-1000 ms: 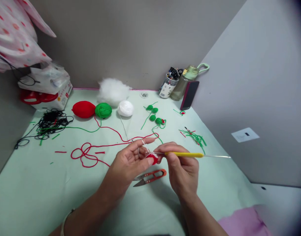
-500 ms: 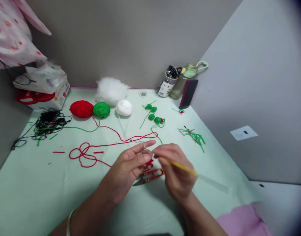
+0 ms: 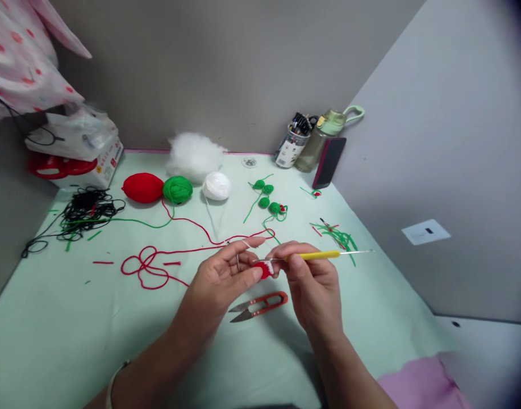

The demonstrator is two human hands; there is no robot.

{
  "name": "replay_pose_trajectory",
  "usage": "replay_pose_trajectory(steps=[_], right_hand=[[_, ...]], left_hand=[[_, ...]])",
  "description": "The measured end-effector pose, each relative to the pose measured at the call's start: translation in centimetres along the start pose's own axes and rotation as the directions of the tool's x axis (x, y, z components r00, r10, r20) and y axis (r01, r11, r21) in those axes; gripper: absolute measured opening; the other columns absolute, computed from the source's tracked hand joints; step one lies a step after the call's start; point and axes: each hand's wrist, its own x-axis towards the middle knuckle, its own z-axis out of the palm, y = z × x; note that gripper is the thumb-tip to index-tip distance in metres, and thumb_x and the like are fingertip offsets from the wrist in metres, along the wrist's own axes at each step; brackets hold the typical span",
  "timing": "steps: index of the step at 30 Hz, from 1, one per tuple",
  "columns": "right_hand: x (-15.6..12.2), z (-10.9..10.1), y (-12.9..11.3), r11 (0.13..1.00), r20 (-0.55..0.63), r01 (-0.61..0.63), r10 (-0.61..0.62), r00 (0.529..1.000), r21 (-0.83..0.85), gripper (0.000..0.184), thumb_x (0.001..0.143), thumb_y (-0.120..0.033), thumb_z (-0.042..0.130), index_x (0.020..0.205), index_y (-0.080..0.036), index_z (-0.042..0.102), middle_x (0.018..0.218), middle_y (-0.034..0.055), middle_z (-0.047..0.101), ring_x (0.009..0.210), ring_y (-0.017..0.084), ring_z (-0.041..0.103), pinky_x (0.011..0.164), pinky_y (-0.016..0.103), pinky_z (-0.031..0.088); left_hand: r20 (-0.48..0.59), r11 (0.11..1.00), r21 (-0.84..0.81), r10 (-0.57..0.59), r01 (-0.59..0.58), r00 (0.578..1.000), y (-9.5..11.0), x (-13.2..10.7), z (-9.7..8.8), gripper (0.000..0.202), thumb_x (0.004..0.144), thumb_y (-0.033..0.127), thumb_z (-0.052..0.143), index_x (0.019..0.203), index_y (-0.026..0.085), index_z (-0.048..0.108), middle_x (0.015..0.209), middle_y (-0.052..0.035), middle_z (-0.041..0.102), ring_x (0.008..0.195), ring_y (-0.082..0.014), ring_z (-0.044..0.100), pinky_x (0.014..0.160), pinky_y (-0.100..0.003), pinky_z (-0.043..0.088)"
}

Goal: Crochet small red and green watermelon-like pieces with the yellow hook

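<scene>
Between thumb and fingers, my left hand [image 3: 221, 278] pinches a small red and white crochet piece [image 3: 265, 269]. White yarn [image 3: 246, 243] runs over its raised index finger. My right hand [image 3: 313, 284] grips a crochet hook [image 3: 317, 256] with a yellow handle, held nearly level. The hook's thin left end lies at the white edge of the piece; whether it passes through a stitch I cannot tell. Its other metal end points right. Thread snips [image 3: 264, 305] with orange handles lie on the table just below both hands.
Red [image 3: 143, 188], green [image 3: 178, 190] and white yarn balls [image 3: 216, 186] sit behind, before white stuffing [image 3: 196, 157]. Green crocheted pieces [image 3: 264, 203] and yarn scraps [image 3: 339, 236] lie to the right. Tangled black cord [image 3: 90, 209] is at left. A phone [image 3: 329, 163] leans near a bottle [image 3: 313, 149].
The yellow hook has swung from slanting down rightward to nearly level. My right hand has turned with it, and more of the red and white piece and the snips shows.
</scene>
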Motion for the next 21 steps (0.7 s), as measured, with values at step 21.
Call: replay_pose_trajectory(steps=[21], right_hand=[[-0.9, -0.2, -0.7, 0.783, 0.234, 0.481, -0.421, 0.877, -0.394, 0.028, 0.104, -0.008, 0.051, 0.117, -0.022, 0.072, 0.102, 0.0075, 0.079, 0.093, 0.022, 0.073, 0.077, 0.037, 0.058]], left_hand=[[-0.016, 0.996, 0.082, 0.041, -0.039, 0.999, 0.2, 0.0, 0.0, 0.033, 0.083, 0.024, 0.086, 0.115, 0.025, 0.081, 0.083, 0.0023, 0.065, 0.081, -0.0124, 0.061, 0.081, -0.024, 0.051]])
